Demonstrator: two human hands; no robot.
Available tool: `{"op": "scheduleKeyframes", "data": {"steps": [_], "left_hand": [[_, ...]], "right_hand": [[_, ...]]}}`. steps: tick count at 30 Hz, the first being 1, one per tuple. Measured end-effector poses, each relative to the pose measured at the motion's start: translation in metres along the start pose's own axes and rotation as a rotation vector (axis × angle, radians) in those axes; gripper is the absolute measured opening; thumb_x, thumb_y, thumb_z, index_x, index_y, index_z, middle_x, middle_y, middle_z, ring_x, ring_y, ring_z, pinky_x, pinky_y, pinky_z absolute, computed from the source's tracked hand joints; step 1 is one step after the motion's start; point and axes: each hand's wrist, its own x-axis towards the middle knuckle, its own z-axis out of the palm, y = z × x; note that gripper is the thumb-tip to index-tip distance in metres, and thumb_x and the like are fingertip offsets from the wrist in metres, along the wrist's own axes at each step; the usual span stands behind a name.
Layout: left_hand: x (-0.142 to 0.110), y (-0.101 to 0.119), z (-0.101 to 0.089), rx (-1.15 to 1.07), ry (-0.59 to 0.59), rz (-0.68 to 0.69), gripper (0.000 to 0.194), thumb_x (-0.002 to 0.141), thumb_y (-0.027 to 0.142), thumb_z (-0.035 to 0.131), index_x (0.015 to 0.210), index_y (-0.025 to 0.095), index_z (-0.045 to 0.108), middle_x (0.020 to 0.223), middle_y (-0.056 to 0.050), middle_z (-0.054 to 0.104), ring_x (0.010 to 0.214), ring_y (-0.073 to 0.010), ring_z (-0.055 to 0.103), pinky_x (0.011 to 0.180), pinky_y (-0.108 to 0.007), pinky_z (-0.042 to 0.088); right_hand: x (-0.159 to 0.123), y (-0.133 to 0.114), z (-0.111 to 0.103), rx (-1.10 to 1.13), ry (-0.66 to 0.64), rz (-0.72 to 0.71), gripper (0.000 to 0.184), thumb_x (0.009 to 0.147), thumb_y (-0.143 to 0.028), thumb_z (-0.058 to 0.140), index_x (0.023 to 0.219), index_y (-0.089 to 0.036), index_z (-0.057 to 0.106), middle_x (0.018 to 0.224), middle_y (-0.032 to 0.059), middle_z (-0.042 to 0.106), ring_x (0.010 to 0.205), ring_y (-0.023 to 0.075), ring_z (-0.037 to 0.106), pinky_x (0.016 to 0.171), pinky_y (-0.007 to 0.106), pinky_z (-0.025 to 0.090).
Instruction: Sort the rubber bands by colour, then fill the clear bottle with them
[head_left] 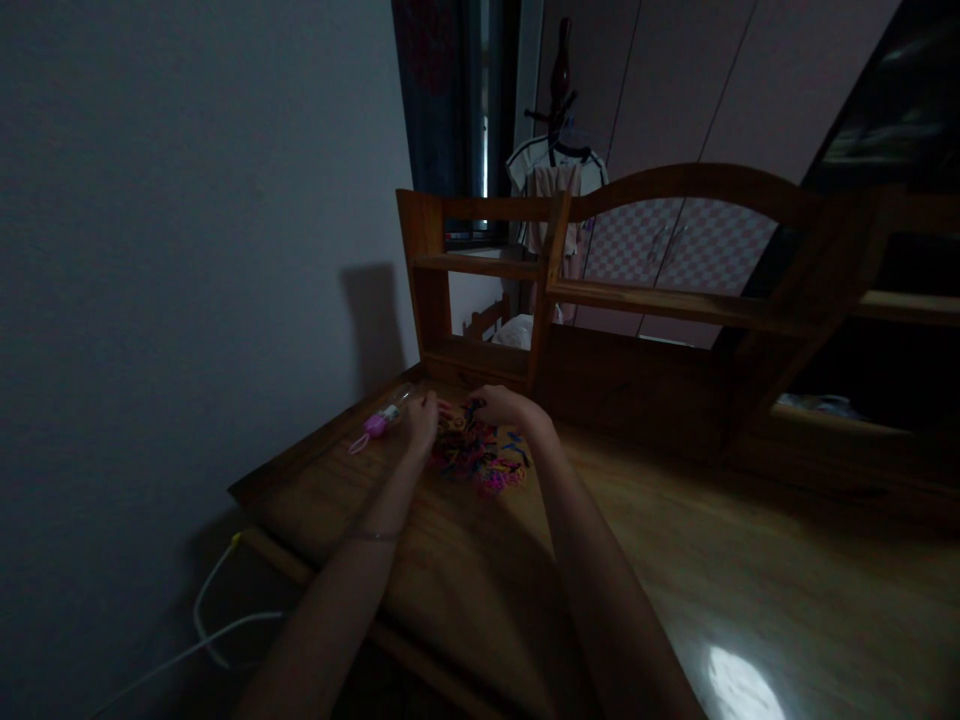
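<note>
A loose pile of small coloured elastic hair ties (pixel 480 458), black, pink, blue and orange, lies on the wooden desk (pixel 465 550). At its left edge is my left hand (pixel 426 418), palm turned toward the pile, with fingers stretched out and apart; nothing shows in them. Over the far side of the pile, my right hand (pixel 501 404) bends down with its fingertips pinched on dark hair ties. Poor light hides how many it holds. Beside my left hand, a clear bottle with a purple cap and loop (pixel 376 425) lies on its side.
A wooden shelf unit (pixel 551 250) stands along the desk's back edge. To the left rises a pale wall (pixel 300 200). A white cable (pixel 201 600) hangs by the desk's near left corner. Behind the shelves are clothes on a stand (pixel 555 180) and a pink wardrobe (pixel 675 100).
</note>
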Motion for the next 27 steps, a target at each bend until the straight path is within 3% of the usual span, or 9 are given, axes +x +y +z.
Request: {"op": "scheduleKeyframes", "data": {"steps": [8,12,17,20,23,27], "left_hand": [[0.003,-0.002,0.001,-0.021,0.080,0.012,0.045,0.086,0.045,0.036,0.062,0.017,0.062,0.058,-0.010,0.065,0.045,-0.0187,0.056,0.046,-0.028,0.043],[0.003,-0.003,0.000,-0.043,0.126,0.020,0.045,0.087,0.044,0.033,0.063,0.018,0.061,0.059,-0.009,0.065,0.048,-0.0188,0.057,0.047,-0.027,0.044],[0.001,0.000,-0.002,-0.050,0.140,0.014,0.042,0.085,0.042,0.035,0.062,0.019,0.061,0.060,-0.009,0.065,0.048,-0.0184,0.057,0.047,-0.027,0.043],[-0.001,0.003,-0.003,-0.059,0.138,0.012,0.040,0.085,0.041,0.036,0.062,0.019,0.061,0.061,-0.008,0.066,0.051,-0.0176,0.058,0.048,-0.026,0.043],[-0.001,0.004,-0.003,-0.073,0.138,0.006,0.040,0.085,0.041,0.036,0.062,0.019,0.060,0.060,-0.008,0.065,0.050,-0.0165,0.058,0.048,-0.024,0.043],[-0.001,0.003,-0.003,-0.092,0.135,0.015,0.040,0.085,0.041,0.036,0.064,0.018,0.061,0.060,-0.007,0.065,0.051,-0.0157,0.058,0.048,-0.023,0.043]], "right_hand": [[0.007,-0.001,0.007,0.018,-0.029,-0.033,0.042,0.075,-0.012,0.057,0.116,-0.019,0.065,0.115,0.0080,0.069,0.100,0.0212,0.065,0.076,0.022,0.048],[0.008,-0.001,0.012,0.033,-0.071,-0.039,0.042,0.074,-0.025,0.067,0.115,-0.022,0.066,0.117,0.0058,0.068,0.100,0.0207,0.065,0.077,0.021,0.049],[0.015,0.001,0.026,0.041,-0.152,-0.036,0.076,0.057,-0.040,0.082,0.128,-0.027,0.057,0.127,0.0059,0.062,0.108,0.0232,0.062,0.083,0.024,0.049],[0.023,-0.001,0.040,-0.009,-0.161,-0.032,0.084,0.051,-0.045,0.084,0.128,-0.027,0.056,0.130,0.0088,0.059,0.114,0.0279,0.058,0.088,0.030,0.048],[0.031,-0.005,0.052,-0.061,-0.158,0.000,0.084,0.050,-0.047,0.084,0.126,-0.025,0.057,0.132,0.0121,0.056,0.114,0.0308,0.058,0.088,0.033,0.049],[0.033,-0.008,0.054,-0.042,-0.160,-0.038,0.067,0.056,-0.039,0.081,0.118,-0.023,0.062,0.119,0.0089,0.065,0.102,0.0256,0.064,0.080,0.027,0.050]]}}
